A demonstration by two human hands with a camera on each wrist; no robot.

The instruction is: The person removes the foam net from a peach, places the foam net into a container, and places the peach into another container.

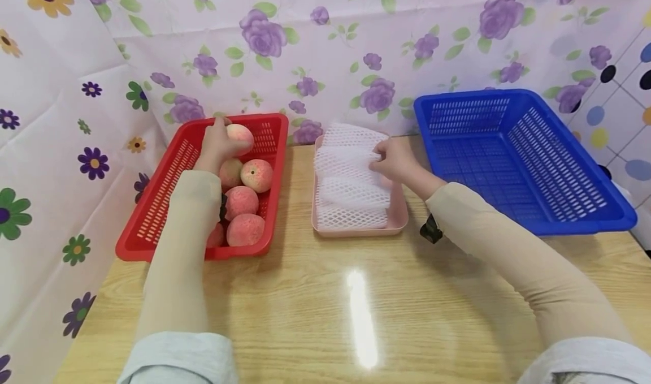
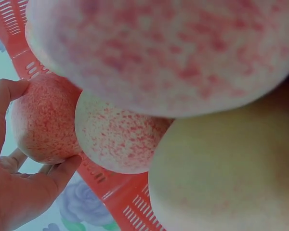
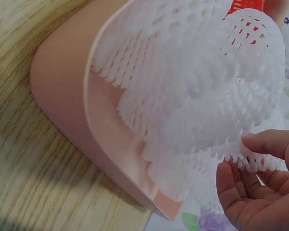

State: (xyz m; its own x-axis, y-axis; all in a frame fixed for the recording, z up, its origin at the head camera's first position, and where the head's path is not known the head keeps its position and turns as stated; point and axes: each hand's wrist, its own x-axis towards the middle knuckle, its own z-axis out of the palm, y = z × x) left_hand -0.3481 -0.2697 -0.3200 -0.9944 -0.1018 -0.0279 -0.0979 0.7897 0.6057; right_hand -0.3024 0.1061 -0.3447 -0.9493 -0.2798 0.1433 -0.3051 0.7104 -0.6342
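Observation:
At the back of the red basket (image 1: 278, 186), my left hand (image 1: 216, 145) grips a pink-speckled peach (image 1: 241, 137) between thumb and fingers. The left wrist view shows that hand (image 2: 26, 187) curled round the same peach (image 2: 45, 120), with other peaches (image 2: 118, 137) close beside it. Over the pink tray (image 1: 399, 214), my right hand (image 1: 399, 160) pinches the edge of a white foam fruit net (image 1: 353, 155). In the right wrist view, thumb and fingers hold the lacy edge of this net (image 3: 202, 110), while more nets lie layered in the tray.
Several peaches (image 1: 246, 229) lie along the right side of the red basket. On the right stands a blue basket (image 1: 488, 163) with slotted walls. A flowered cloth (image 1: 325, 50) hangs behind the wooden table (image 1: 300, 305).

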